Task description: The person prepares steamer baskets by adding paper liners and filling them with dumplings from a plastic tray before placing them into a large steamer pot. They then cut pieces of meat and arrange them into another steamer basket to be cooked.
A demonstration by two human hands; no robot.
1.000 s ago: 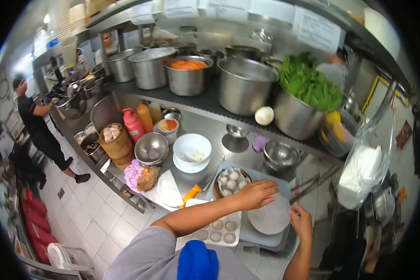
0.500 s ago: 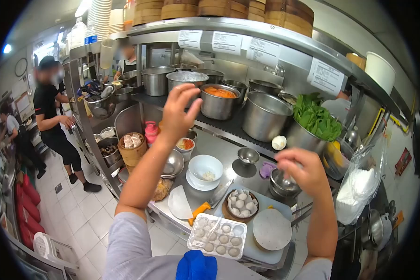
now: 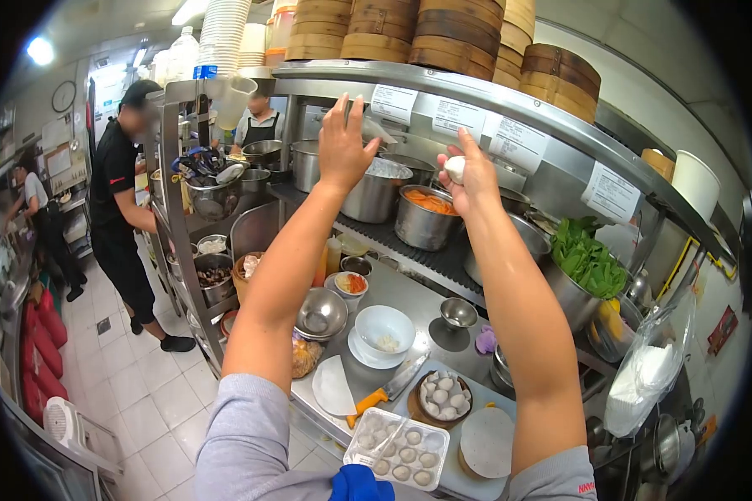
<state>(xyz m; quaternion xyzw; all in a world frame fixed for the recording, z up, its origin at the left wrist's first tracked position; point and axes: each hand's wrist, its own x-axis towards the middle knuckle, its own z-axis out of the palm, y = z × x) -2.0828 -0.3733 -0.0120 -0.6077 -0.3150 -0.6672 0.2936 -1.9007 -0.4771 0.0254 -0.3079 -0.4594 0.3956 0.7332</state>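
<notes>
At far left a person in black clothing (image 3: pixel 117 192) stands on the pale tiled floor. The left hand (image 3: pixel 345 146) is raised with fingers spread, its grip wide and empty, reaching the rim of the long stainless steel shelf (image 3: pixel 443 93). Just to its right, the right hand (image 3: pixel 470 177) pinches a small smooth white ball (image 3: pixel 454 168), well above the steel table (image 3: pixel 409 292) and its round bamboo basket of white dumplings (image 3: pixel 441 397).

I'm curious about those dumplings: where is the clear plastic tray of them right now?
In the head view, the plastic tray sits at the counter's near edge, low centre, between the raised arms, just in front of the bamboo basket of dumplings.
</notes>
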